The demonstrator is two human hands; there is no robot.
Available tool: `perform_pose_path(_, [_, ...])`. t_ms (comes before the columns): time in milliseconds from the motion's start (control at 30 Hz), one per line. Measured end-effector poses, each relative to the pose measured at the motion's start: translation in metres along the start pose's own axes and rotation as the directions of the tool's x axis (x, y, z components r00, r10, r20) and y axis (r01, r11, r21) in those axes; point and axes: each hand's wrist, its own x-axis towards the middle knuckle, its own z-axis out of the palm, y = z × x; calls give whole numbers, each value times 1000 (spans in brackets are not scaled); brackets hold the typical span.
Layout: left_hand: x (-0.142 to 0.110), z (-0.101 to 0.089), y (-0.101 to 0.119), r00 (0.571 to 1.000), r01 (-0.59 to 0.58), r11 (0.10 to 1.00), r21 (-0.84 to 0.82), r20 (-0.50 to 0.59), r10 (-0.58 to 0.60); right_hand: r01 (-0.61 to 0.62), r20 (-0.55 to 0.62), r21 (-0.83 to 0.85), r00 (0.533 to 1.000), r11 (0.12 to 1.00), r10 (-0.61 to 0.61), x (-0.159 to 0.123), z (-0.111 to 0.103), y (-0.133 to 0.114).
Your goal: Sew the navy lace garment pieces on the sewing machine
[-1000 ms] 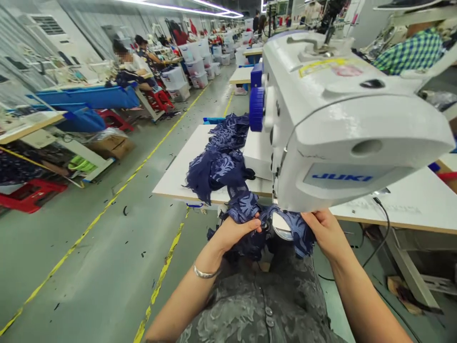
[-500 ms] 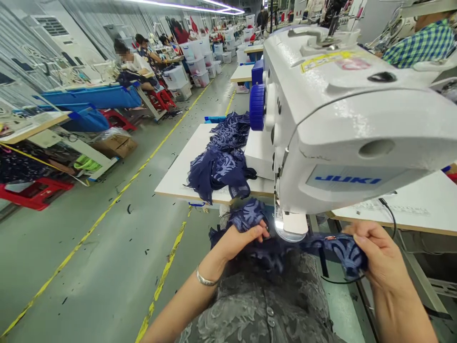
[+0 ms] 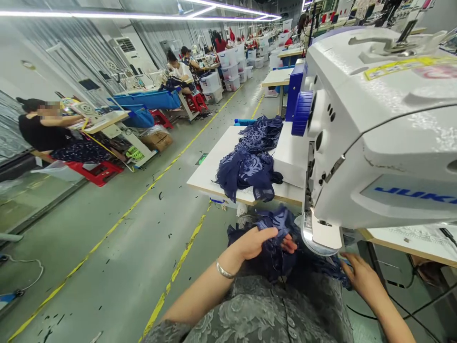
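Note:
My left hand (image 3: 262, 242) is closed on a navy patterned garment (image 3: 280, 220) just left of the sewing machine's (image 3: 403, 128) needle end, its thumb over the cloth. The garment hangs in folds across my lap and passes below the machine's rounded front guard (image 3: 317, 247). On the other side my right hand (image 3: 362, 278) rests at the garment's right edge, thumb and fingers apart and touching the cloth. The machine's arm hides part of the needle area.
More navy patterned garments (image 3: 250, 164) lie heaped on the white table (image 3: 205, 176) behind the machine. A second white tabletop (image 3: 424, 243) is at right, with cables (image 3: 403, 317) below it. Across the aisle, a person (image 3: 46, 128) sits at another machine.
My view has turned left, so the scene has slid right. My right hand has loosened from the garment strip it held out and lowered towards my lap. The left hand still holds the cloth.

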Motion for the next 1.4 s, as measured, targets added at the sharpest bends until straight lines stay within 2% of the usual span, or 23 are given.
perform_pose_path(67, [0,3,-7,997,37,994,99,70,-44,203,-33,201,979,958,-200,-15,-18,-52])
perform_pose_path(133, [2,7,-16,984,99,978,183,131,-124,368,-48,343,925,864,-376,-30,-32,-99])
perform_pose_path(200, [5,13,-24,959,179,951,253,172,-226,417,0,395,891,819,-454,-40,-39,-132])
perform_pose_path(267, [6,19,-30,933,231,930,286,206,-295,402,76,430,876,808,-476,-45,-40,-149])
perform_pose_path(367, [5,25,-28,918,320,896,309,131,-374,312,159,452,894,836,-420,-46,-45,-153])
perform_pose_path(467, [2,27,-21,902,425,859,284,-54,-429,202,264,415,906,887,-330,-50,-60,-146])
perform_pose_path(533, [1,27,-19,912,409,875,257,-150,-382,185,319,345,899,920,-301,-55,-70,-140])
perform_pose_path(600, [2,27,-21,941,319,903,287,-206,-267,226,342,287,883,931,-320,-61,-76,-136])
perform_pose_path(667, [2,27,-24,967,213,925,316,-203,-153,209,390,386,846,899,-364,-64,-75,-134])
perform_pose_path(733, [1,28,-25,973,171,934,313,-203,-110,13,462,591,814,807,-352,-67,-69,-135])
perform_pose_path(800, [-2,32,-20,972,174,928,329,-208,-109,-165,491,693,821,702,-291,-68,-63,-139])
perform_pose_path(833, [-4,35,-17,977,147,924,353,-198,-80,-173,480,701,832,691,-279,-68,-61,-142])
perform_pose_path(900, [-10,40,-7,988,37,909,415,-152,29,-36,409,648,859,761,-308,-71,-62,-147])
perform_pose_path(967, [-15,45,2,988,-58,889,454,-99,115,123,358,531,864,838,-354,-75,-68,-151])
perform_pose_path(1067, [-22,47,11,991,-73,874,481,-67,119,275,304,306,879,912,-367,-83,-83,-155])
perform_pose_path(1133, [-24,45,14,992,-80,884,461,-54,118,390,205,193,881,900,-426,-89,-91,-156])
perform_pose_path(1200, [-25,44,17,992,-67,884,463,-65,110,526,14,71,849,847,-528,-94,-96,-157])
perform_pose_path(1267, [-26,44,19,990,-19,857,515,-109,87,624,-157,-44,767,780,-623,-97,-100,-156])
perform_pose_path(1300, [-27,44,19,990,3,832,555,-116,74,646,-185,-62,742,761,-645,-97,-103,-155])
perform_pose_path(1333, [-28,44,20,992,16,806,592,-110,62,646,-158,-41,749,763,-643,-98,-105,-154])
perform_pose_path(1400, [-29,44,19,997,24,759,651,-74,31,581,-3,56,813,812,-582,-98,-109,-151])
